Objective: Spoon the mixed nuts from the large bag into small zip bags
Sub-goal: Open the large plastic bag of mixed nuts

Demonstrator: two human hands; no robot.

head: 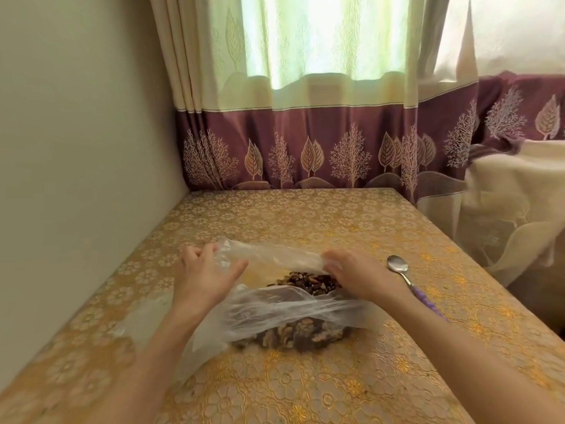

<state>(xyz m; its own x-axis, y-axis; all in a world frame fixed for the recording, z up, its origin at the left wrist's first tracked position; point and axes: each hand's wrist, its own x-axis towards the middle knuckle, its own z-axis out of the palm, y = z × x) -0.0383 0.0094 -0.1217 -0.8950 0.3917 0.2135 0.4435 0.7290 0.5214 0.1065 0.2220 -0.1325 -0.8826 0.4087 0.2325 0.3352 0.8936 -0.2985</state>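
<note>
Large bag (275, 313) of mixed nuts (308, 283) lies mid-table — thin, limp, slippery film weighted by its load. The left hand (204, 270) and right hand (357, 270) each pinch the far rim, spreading the mouth — best held there. The spoon (400, 270) waits just beside.

The table (305, 215) stood pushed into a corner, its left edge against the wall and its far edge against the curtain. A gold tablecloth with a flower pattern covered the whole top. A large clear plastic bag (275, 313) of mixed nuts (308, 283) lay on it near the front, mouth open toward the far side. Just right of the bag lay a metal spoon (397, 266) with a purple handle, bowl facing up and pointing away.
</note>
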